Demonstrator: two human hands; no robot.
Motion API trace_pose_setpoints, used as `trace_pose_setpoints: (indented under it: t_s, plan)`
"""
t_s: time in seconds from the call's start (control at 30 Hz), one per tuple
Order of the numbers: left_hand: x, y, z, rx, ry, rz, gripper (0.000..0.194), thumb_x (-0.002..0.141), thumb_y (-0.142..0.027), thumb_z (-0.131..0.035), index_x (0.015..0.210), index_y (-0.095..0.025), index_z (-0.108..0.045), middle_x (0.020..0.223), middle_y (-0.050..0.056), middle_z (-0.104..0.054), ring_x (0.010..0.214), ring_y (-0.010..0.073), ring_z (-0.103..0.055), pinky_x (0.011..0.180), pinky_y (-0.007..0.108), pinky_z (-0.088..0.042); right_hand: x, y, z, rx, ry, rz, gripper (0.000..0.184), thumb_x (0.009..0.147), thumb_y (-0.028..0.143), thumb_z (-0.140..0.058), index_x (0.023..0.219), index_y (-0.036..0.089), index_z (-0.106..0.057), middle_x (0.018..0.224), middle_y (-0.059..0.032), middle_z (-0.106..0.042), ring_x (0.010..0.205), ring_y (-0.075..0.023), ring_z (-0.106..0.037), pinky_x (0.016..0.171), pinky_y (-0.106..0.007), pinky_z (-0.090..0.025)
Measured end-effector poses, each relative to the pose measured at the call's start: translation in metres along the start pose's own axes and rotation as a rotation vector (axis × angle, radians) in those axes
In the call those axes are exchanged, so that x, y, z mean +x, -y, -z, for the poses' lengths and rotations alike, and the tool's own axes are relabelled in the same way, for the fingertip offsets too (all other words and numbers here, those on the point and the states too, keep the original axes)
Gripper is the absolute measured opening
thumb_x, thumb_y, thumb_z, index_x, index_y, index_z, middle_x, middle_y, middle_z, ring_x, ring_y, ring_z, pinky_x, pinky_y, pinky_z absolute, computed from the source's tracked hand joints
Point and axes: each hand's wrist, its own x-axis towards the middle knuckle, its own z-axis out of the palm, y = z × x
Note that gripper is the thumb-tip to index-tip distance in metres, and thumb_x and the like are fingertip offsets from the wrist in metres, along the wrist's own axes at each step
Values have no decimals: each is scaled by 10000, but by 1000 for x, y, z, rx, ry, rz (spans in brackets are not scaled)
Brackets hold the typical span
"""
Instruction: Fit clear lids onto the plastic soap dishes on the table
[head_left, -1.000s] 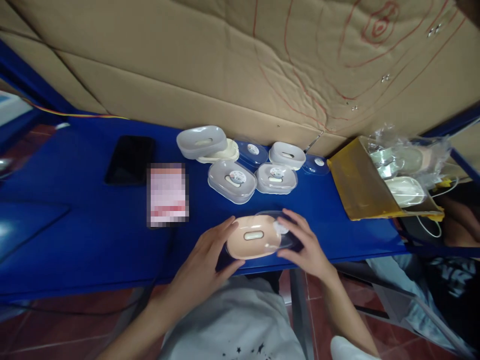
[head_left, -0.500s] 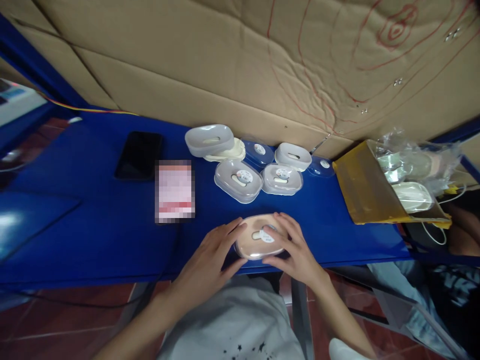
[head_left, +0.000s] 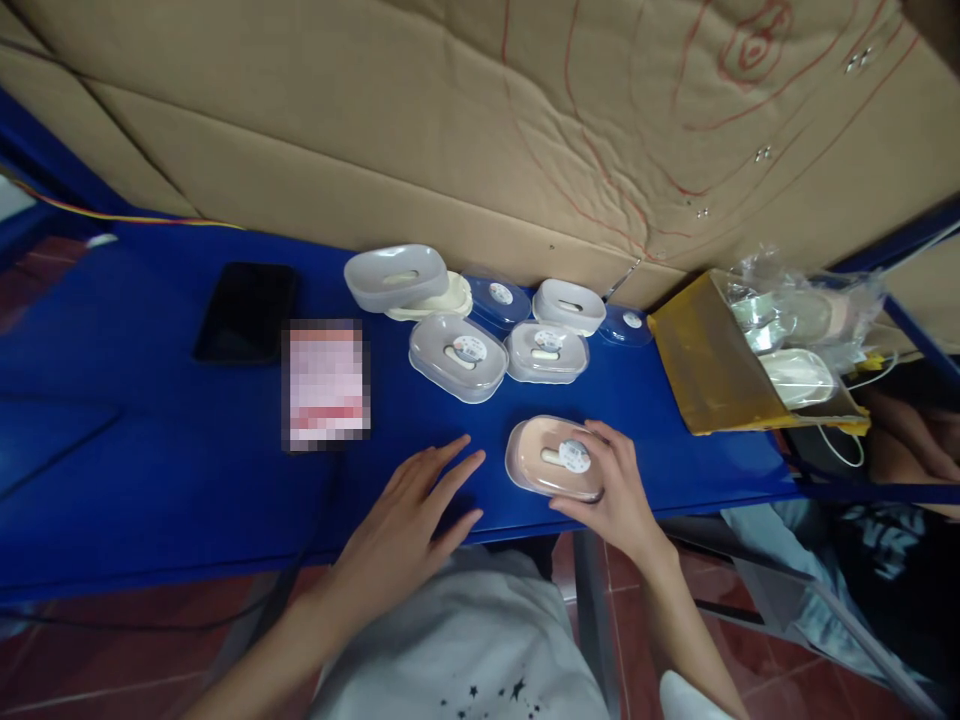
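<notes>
My right hand (head_left: 611, 485) grips the right end of a peach soap box (head_left: 534, 450) with a clear lid and a round white label, near the front edge of the blue table (head_left: 225, 500). To its left, my left hand (head_left: 420, 500) hovers with fingers apart, touching nothing. Behind stand a grey lidded soap box (head_left: 439, 365) and a second grey lidded box (head_left: 536, 362), both labelled. Farther back are a grey box (head_left: 394, 285) leaning on a cream piece (head_left: 450, 298), a smaller grey box (head_left: 568, 305), and two clear lids with labels (head_left: 499, 300).
An open cardboard box (head_left: 694, 360) with plastic-wrapped items stands at the right. A black phone (head_left: 246, 312) and a blurred pink packet (head_left: 326, 385) lie at the left. Brown cardboard (head_left: 337, 130) walls the back edge. Part of another person shows at the far right.
My left hand has let go of the peach soap box and drawn left. My right hand has moved the box to the right, still holding it. The view has shifted slightly.
</notes>
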Motion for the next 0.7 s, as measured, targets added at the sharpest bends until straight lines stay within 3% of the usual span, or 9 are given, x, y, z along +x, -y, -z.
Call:
trace_pose_setpoints:
  t_s: [0.13, 0.23, 0.33, 0.47, 0.6, 0.7]
  plan:
    - [-1, -1, 2, -28, 19, -7, 658, 1099, -441, -619, 1694, -333, -360, 1711, 115, -478, 1498, 360, -550, 1189, 617, -545, 15, 19, -13, 39, 62, 5, 847, 895, 708, -816, 1592, 343, -502, 1583, -167, -498, 1495, -404, -531, 1194, -622, -540]
    - [-2, -2, 4, -39, 16, -2, 674, 1103, -468, -612, 1709, -372, -333, 1766, 117, -380, 1557, 360, -495, 1186, 581, -558, 25, 36, -32, 51, 108, 104, 917, 848, 763, -824, 1597, 325, -527, 1551, -177, -541, 1481, -405, -553, 1203, -609, -540]
    - [-2, -1, 4, -58, -20, 0, 627, 1125, -454, -570, 1705, -425, -333, 1754, 103, -379, 1551, 340, -509, 1184, 552, -567, 30, 43, -42, 89, 162, 198, 954, 867, 752, -813, 1650, 320, -481, 1667, -185, -457, 1568, -415, -470, 1247, -632, -492]
    - [-1, 0, 5, -49, -17, -10, 631, 1125, -454, -570, 1710, -415, -335, 1734, 118, -403, 1531, 351, -526, 1177, 563, -570, 28, 32, -33, 229, 232, 221, 837, 976, 589, -789, 1686, 338, -425, 1790, -155, -295, 1654, -371, -365, 1290, -575, -460]
    - [0, -1, 5, 8, 44, -72, 607, 1135, -434, -552, 1709, -411, -356, 1733, 115, -422, 1501, 353, -548, 1179, 597, -557, 17, 17, -20, 283, 243, 204, 825, 975, 526, -813, 1687, 373, -426, 1758, -139, -376, 1617, -350, -440, 1272, -557, -487]
    - [-1, -1, 4, 38, 21, -76, 602, 1135, -397, -558, 1707, -380, -371, 1744, 122, -406, 1512, 352, -535, 1179, 588, -558, 6, 0, -6, 236, 227, 121, 809, 955, 521, -837, 1664, 377, -474, 1739, -138, -419, 1603, -364, -459, 1256, -571, -501]
